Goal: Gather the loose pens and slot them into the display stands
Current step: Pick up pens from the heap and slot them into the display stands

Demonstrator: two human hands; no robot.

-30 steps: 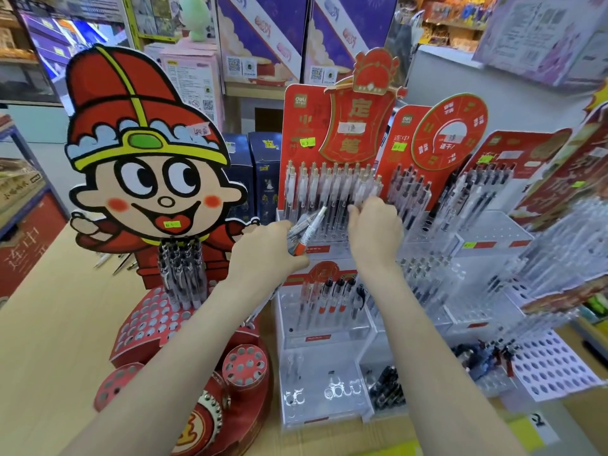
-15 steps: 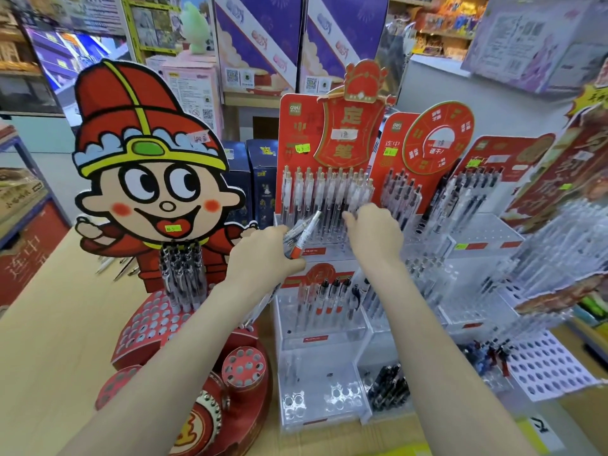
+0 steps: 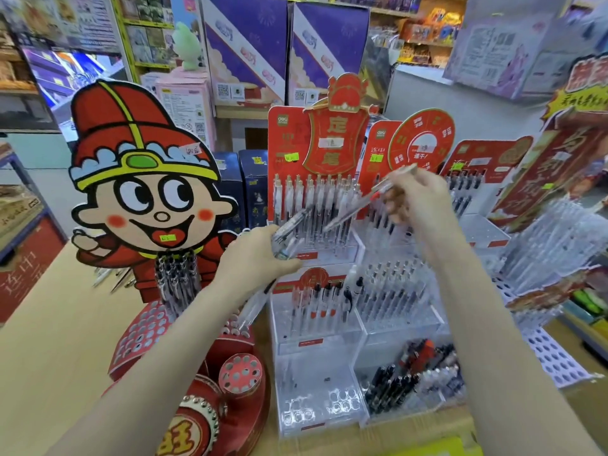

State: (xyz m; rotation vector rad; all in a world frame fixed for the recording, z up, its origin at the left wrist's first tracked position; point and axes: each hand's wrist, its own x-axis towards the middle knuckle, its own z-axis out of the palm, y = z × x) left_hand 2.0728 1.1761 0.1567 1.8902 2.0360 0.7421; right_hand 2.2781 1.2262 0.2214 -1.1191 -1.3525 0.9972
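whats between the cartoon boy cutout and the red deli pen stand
In the head view, two dark blue boxes stand between the cartoon cutout and the red pen stand.

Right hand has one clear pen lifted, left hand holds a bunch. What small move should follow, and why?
Probably lower the pen in the right hand tip-first into a free hole of the clear stand below; it is held tilted above the racks, while the left hand grips the remaining pens.

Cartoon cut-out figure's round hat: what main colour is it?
Red, with a yellow band, on the cartoon cut-out figure's round hat; head view.

Clear pen (image 3: pixel 357 205), red band; red stands (image 3: pixel 286 139)
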